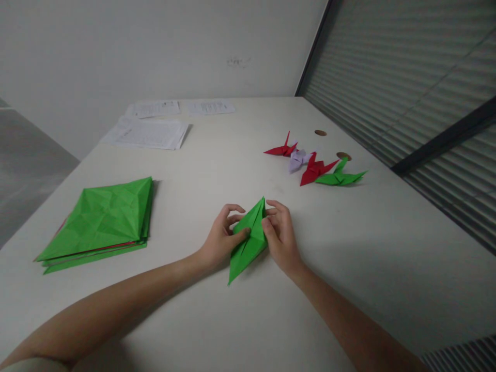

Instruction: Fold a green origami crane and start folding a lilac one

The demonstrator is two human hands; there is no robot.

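Observation:
A green paper folded into a long diamond shape (248, 243) lies on the white table (232, 320) in front of me. My left hand (221, 238) pinches its left edge, thumb pressed on the paper and fingers curled. My right hand (281, 235) grips its right edge, fingers bent against the fold. Both hands rest on the table top.
A stack of creased green and red paper squares (101, 223) lies at the left. Folded paper cranes, red (314, 169), pale purple (297, 159) and green (340, 177), sit at the right. Printed sheets (149, 133) lie at the back. Window blinds (418, 93) run along the right edge.

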